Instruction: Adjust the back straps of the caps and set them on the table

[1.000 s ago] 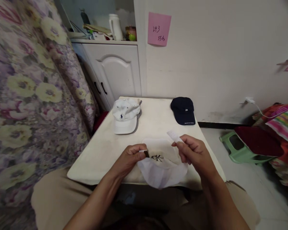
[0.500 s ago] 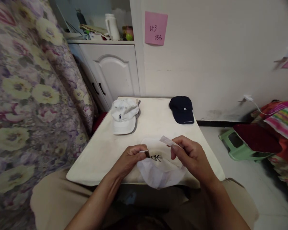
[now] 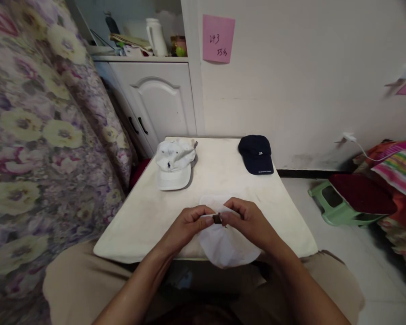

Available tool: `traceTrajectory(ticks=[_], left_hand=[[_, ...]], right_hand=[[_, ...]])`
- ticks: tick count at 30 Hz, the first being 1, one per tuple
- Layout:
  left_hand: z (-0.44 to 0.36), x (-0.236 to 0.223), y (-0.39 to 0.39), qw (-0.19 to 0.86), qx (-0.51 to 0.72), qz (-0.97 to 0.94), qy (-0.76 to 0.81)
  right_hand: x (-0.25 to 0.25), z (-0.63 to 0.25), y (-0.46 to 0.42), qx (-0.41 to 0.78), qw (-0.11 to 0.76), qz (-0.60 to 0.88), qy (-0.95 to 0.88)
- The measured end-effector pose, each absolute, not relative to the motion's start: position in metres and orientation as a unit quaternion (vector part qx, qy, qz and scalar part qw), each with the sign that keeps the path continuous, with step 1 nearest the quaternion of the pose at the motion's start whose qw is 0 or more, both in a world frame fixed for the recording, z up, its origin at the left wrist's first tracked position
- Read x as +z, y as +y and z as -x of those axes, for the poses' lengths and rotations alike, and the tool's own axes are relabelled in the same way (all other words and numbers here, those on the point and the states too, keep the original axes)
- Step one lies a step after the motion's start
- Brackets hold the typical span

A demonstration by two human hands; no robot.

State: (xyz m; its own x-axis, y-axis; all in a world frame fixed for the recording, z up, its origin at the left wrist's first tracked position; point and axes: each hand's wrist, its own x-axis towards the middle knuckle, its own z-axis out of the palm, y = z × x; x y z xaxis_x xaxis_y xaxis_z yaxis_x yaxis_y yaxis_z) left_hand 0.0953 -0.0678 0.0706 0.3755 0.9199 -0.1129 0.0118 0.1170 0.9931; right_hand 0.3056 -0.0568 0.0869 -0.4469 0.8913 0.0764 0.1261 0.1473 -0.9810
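Note:
A cream cap (image 3: 228, 241) lies at the near edge of a small white table (image 3: 145, 212), brim toward me. My left hand (image 3: 186, 225) pinches the cap's small dark buckle (image 3: 217, 219) on its back strap. My right hand (image 3: 248, 221) has come in against the buckle from the right, fingers closed on the white strap end. Both hands cover the cap's logo. A white cap (image 3: 174, 164) lies at the table's far left and a navy cap (image 3: 257, 155) at its far right.
A floral sofa cover (image 3: 37, 135) rises on the left. A white cabinet (image 3: 159, 99) stands behind the table, with a jug and clutter on top. A pink note (image 3: 218, 38) hangs on the wall. A green stool (image 3: 338, 205) and striped bedding (image 3: 399, 171) sit at right.
My right hand moved left and down with the white strap end, from held apart to meeting the buckle in my left hand. The logo is now covered.

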Motion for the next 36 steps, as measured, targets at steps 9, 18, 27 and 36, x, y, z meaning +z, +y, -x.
traceTrajectory(ticks=[9, 18, 27, 36], left_hand=[[-0.100, 0.074, -0.070, 0.606, 0.375, -0.560, 0.422], [-0.100, 0.071, -0.069, 0.627, 0.379, -0.546, 0.406], [-0.097, 0.062, -0.068, 0.635, 0.390, -0.522, 0.415], [-0.097, 0.058, -0.066, 0.646, 0.403, -0.498, 0.415]], right_hand=[[0.076, -0.300, -0.052, 0.548, 0.366, 0.390, -0.643], [0.071, -0.299, -0.046, 0.652, 0.356, 0.352, -0.569], [0.076, -0.297, -0.050, 0.626, 0.339, 0.372, -0.596], [0.079, -0.299, -0.050, 0.613, 0.350, 0.363, -0.609]])
